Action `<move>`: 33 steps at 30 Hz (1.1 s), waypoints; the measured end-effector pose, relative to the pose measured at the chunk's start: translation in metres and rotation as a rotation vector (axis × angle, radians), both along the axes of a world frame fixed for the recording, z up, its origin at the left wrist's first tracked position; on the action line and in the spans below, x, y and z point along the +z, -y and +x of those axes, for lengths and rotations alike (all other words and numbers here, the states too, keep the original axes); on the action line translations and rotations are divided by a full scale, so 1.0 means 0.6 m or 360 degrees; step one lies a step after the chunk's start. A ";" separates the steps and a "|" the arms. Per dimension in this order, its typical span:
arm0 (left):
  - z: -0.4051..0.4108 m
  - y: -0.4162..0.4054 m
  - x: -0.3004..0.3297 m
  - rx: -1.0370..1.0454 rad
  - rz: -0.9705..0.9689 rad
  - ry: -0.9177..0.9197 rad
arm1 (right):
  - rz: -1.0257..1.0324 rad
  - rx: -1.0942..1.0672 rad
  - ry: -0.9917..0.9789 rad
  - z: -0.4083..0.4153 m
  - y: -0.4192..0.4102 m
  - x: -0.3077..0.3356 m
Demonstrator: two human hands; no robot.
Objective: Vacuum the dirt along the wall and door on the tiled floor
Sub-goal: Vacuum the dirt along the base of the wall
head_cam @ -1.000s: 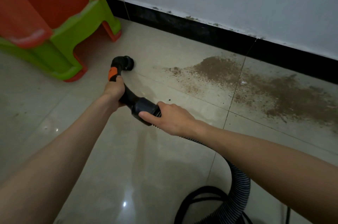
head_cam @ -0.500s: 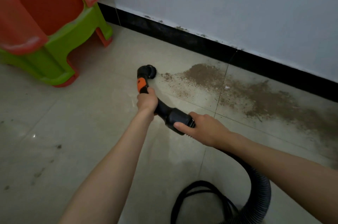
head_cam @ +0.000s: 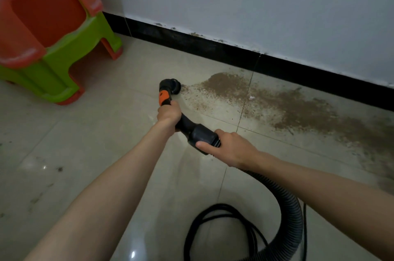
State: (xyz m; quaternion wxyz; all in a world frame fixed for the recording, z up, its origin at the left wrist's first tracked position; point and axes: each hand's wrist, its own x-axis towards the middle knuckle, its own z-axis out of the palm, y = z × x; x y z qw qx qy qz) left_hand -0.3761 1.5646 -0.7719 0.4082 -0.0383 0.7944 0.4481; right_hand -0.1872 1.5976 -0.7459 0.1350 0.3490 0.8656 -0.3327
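Your work surface is a pale tiled floor (head_cam: 102, 154). Dirt (head_cam: 277, 103) lies at 2 o'clock, along the black skirting. Stacked stools (head_cam: 53, 47) stand at 10 o'clock. A coiled cable (head_cam: 213, 216) and hose (head_cam: 294, 216) rest at 5 o'clock. Dark specks (head_cam: 59, 168) lie at 8 o'clock.

You are gripping the vacuum handle (head_cam: 170, 111) with your left hand (head_cam: 169, 112) and its hose cuff (head_cam: 202, 138) with your right hand (head_cam: 232, 150), nozzle (head_cam: 171, 86) touching the dirt (head_cam: 277, 103) at frame centre
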 end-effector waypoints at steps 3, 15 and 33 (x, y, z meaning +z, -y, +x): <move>0.033 -0.018 0.005 -0.0060 -0.0032 -0.0032 | -0.0073 -0.0064 -0.0052 0.038 -0.010 0.000; 0.101 -0.088 -0.001 -0.0223 0.0081 0.0031 | 0.0084 -0.0290 -0.0100 0.107 -0.044 -0.035; 0.067 0.061 -0.041 0.0326 0.0400 0.0338 | 0.0129 0.0162 -0.0027 0.094 0.016 -0.027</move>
